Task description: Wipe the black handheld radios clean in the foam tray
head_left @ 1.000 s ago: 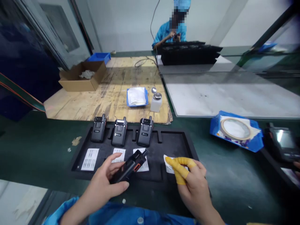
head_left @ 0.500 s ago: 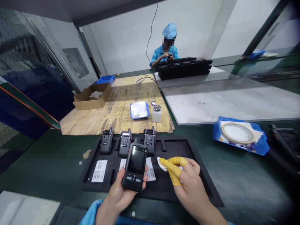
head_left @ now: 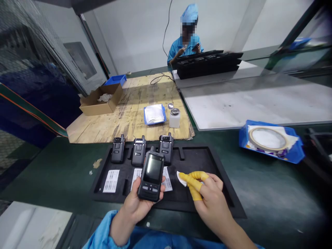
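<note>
Three handheld radios (head_left: 138, 152) lie placed in a black tray (head_left: 199, 159) while a fourth radio (head_left: 151, 176) is out, gripped screen-up above it by the left hand (head_left: 136, 204), the right hand (head_left: 211, 193) pinching, apparently, a white pad (head_left: 181, 179).

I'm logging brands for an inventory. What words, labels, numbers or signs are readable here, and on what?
"Riton": back of left walkie-talkie
"Riton": back of middle walkie-talkie
"Riton": back of right walkie-talkie
Too small to read: the print on the white labels and the key marks on the held walkie-talkie.
</note>
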The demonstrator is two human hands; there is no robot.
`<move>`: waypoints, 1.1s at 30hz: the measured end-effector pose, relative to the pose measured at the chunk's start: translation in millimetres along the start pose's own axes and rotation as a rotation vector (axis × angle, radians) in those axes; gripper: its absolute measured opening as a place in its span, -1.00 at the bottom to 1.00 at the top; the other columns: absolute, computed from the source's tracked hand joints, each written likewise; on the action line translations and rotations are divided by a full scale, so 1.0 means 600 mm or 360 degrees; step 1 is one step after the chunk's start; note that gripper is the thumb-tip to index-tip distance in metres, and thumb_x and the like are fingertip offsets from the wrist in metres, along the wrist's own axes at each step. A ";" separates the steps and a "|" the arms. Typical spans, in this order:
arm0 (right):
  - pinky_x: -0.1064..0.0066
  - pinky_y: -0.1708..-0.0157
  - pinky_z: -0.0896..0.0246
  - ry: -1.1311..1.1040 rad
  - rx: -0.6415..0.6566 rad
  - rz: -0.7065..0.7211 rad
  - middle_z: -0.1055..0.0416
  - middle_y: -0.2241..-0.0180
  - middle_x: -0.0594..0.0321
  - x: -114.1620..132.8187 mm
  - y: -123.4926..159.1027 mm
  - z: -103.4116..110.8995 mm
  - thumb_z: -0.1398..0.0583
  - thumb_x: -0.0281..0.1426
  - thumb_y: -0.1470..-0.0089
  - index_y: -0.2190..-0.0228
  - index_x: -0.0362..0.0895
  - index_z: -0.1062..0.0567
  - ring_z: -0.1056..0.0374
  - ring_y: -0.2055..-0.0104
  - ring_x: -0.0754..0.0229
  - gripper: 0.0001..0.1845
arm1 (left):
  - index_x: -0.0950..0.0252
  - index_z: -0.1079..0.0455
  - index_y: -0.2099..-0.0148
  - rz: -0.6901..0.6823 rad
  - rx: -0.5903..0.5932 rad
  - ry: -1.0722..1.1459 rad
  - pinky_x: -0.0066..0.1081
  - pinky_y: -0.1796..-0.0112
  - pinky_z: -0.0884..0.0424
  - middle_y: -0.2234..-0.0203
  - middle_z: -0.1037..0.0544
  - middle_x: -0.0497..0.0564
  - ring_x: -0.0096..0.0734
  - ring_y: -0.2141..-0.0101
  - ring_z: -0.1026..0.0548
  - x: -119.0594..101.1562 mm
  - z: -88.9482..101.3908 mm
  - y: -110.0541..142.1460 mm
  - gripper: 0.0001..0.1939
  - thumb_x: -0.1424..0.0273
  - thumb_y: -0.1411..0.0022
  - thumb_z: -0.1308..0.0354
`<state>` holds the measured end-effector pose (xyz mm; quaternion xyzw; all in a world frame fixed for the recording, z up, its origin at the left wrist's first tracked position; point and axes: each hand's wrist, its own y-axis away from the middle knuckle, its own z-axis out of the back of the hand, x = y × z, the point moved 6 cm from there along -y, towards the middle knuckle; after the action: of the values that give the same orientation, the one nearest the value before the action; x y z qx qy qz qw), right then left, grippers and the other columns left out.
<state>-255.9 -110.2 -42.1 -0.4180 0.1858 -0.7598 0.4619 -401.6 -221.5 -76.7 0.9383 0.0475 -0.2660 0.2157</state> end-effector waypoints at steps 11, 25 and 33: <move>0.25 0.08 0.01 -0.0098 -0.0108 -0.0049 -0.35 0.30 0.26 -0.001 -0.018 0.017 -0.03 -0.61 -0.12 0.12 -0.03 -0.47 -0.27 0.23 0.24 -0.61 | 0.26 -0.07 -0.11 -0.0434 -0.0267 -0.0839 -0.25 0.19 -0.43 0.32 -0.58 0.10 -0.17 0.26 -0.54 -0.013 -0.017 -0.001 -0.23 0.26 0.05 -0.41; 0.15 0.00 0.17 0.0002 -0.0027 0.0050 -0.40 0.27 0.22 0.031 -0.040 -0.004 -0.05 -0.56 -0.06 0.14 -0.05 -0.49 -0.24 0.24 0.19 -0.63 | 0.24 -0.11 -0.07 -0.0434 -0.0407 -0.1037 -0.42 0.24 -0.43 0.26 -0.59 0.13 -0.24 0.26 -0.55 0.005 -0.027 -0.016 -0.16 0.27 0.20 -0.47; 0.19 0.06 0.18 -0.0047 0.0117 0.0061 -0.39 0.24 0.31 0.043 -0.024 -0.016 -0.08 -0.45 -0.03 -0.02 0.09 -0.35 -0.22 0.27 0.22 -0.51 | 0.04 -0.27 0.02 -0.0407 -0.0419 -0.1153 -0.45 0.33 -0.49 0.35 -0.61 -0.09 -0.25 0.30 -0.57 -0.021 0.009 -0.049 -0.24 0.21 0.31 -0.50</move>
<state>-277.6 -126.1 -26.1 -0.4084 0.1589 -0.7508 0.4942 -420.8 -197.2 -85.7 0.7347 0.1184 -0.5959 0.3018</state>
